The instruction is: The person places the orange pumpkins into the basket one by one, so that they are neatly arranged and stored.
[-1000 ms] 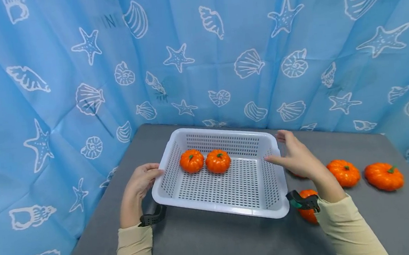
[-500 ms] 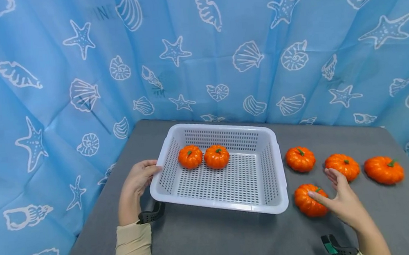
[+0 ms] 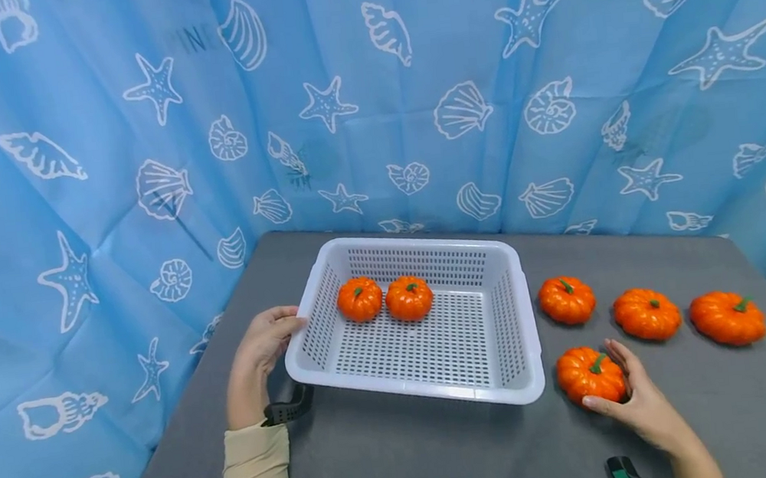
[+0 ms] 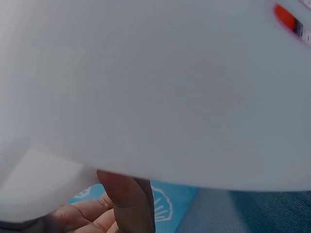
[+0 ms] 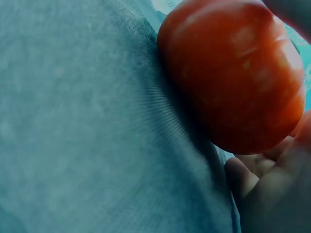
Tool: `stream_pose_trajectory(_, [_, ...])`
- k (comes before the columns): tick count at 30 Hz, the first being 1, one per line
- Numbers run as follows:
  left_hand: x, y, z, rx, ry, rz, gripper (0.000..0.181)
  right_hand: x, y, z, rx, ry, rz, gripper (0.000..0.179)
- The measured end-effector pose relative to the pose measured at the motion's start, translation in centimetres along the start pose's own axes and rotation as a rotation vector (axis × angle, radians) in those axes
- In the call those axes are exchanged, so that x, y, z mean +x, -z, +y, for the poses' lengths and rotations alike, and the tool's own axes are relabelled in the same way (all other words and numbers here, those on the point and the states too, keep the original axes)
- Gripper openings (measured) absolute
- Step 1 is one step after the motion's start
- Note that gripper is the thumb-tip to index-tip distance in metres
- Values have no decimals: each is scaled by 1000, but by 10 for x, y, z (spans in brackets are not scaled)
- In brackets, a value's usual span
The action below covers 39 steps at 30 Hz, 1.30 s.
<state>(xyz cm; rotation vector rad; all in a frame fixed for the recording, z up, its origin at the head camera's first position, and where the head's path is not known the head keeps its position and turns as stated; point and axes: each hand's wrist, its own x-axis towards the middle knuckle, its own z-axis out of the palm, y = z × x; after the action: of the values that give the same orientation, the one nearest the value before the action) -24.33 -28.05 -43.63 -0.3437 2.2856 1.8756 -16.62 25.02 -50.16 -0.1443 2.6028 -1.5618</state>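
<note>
A white perforated plastic basket (image 3: 411, 388) sits on the grey table, with two small orange pumpkins, one (image 3: 360, 300) beside the other (image 3: 409, 299), toward its back left. My left hand (image 3: 262, 347) holds the basket's left rim between thumb and fingers; the left wrist view is mostly filled by the basket wall (image 4: 160, 97), with fingers (image 4: 127, 201) below its edge. Right of the basket, my right hand (image 3: 648, 406) grips an orange pumpkin (image 3: 585, 375) from its right side, thumb in front and fingers behind. Close up, that pumpkin (image 5: 228, 77) rests against the grey cloth.
Three more orange pumpkins lie in a row at the right: one near the basket (image 3: 567, 300), a middle one (image 3: 647, 313) and a far right one (image 3: 728, 318). Behind the grey tabletop (image 3: 404, 460) hangs a blue curtain (image 3: 373, 140) with white shell and starfish prints.
My right hand has left the basket's right side, moved right and toward me, and closed around the front pumpkin. The left hand has stayed at the left rim.
</note>
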Motion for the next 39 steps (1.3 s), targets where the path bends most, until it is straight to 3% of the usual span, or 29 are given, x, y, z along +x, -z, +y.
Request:
stream_pose_trajectory(7, [1,-2,-1,-2,5,9,43,-1,-5,6,-30,62,69,92])
stream_pose_trajectory(12, [1,-1,-2,-1,21,13,44,-2,-3,0,-171,-54,19,92])
stream_pose_trajectory(16, [1,-1,-2,-4,26,10,44,-3,-3,-4,-217,-107,-1,89])
stream_pose_trajectory(28, [0,0,-2,-3,14,17,43,-2,-4,-2,-210,-114,7,87])
stream_pose_trajectory(39, [1,-2,-2,5,9,16,42,-4,-5,0,-171,-71,67,85])
